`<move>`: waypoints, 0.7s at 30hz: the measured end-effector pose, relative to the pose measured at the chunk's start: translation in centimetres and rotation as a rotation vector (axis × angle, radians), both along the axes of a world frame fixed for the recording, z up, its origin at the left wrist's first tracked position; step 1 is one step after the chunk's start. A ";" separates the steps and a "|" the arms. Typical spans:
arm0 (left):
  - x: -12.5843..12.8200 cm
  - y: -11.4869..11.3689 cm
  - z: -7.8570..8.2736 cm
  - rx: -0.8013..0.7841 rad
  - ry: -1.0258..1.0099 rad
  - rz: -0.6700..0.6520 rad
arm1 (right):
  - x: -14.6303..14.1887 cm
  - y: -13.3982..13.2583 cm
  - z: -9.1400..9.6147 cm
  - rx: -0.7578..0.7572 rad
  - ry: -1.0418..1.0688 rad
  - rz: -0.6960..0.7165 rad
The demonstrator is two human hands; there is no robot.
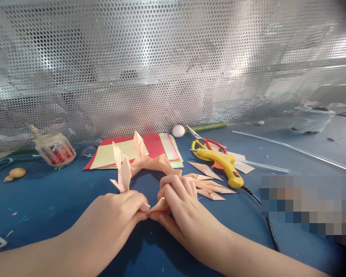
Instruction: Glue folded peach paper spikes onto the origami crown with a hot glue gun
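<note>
together, both hands (118, 209) (181, 202) pinch curved, folded peach paper (154, 164) (yellow glue gun (227, 164) lying near the right).

A perforated metal screen (161, 57) faces me; at my left sits a clear jar (50, 143) holding red bits (61, 156), near a tan gourd-shaped object (17, 173).
</note>
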State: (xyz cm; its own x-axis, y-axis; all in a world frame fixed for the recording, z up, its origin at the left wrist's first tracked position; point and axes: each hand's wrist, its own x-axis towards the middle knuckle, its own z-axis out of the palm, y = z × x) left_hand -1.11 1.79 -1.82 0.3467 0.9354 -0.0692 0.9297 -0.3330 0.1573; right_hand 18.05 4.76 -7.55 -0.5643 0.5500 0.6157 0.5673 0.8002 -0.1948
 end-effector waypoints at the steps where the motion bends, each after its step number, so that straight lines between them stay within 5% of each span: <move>1: 0.1 0.0 0.1 0.000 0.005 0.003 | 0.0 0.0 0.0 0.006 0.001 0.000; 21: -0.3 -0.2 -0.3 0.004 -0.051 -0.072 | 0.1 -0.1 0.4 -0.033 -0.013 0.009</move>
